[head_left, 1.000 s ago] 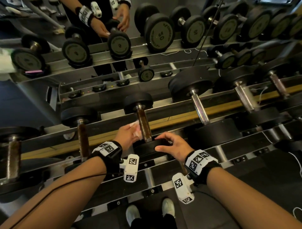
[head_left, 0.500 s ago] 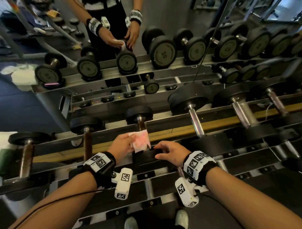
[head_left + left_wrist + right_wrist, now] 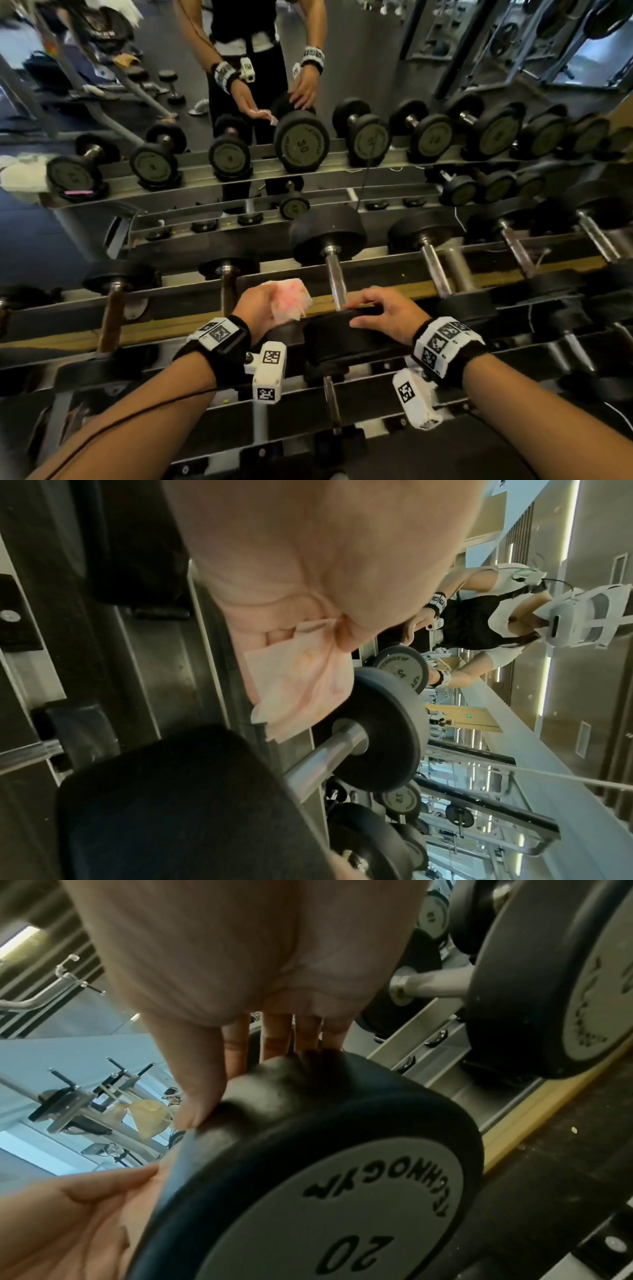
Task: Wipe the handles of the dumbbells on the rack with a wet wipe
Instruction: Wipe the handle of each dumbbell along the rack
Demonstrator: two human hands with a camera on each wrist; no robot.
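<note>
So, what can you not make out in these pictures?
Right wrist view: the right hand's fingertips, behind the 20 dumbbell's head.
Left wrist view: most of the left hand's fingers, behind palm and wet wipe.
Head view: the far right dumbbells, blurred and cut off by the edge.

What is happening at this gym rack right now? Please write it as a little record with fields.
Place: dumbbell rack
Left hand: grips a crumpled pinkish wet wipe
Right hand: rests on the near head of a dumbbell, fingers curled over its edge
Dumbbell: lies on the rack, end face marked 20
Handle: bare metal; the wipe is beside it, not yet on it
</note>
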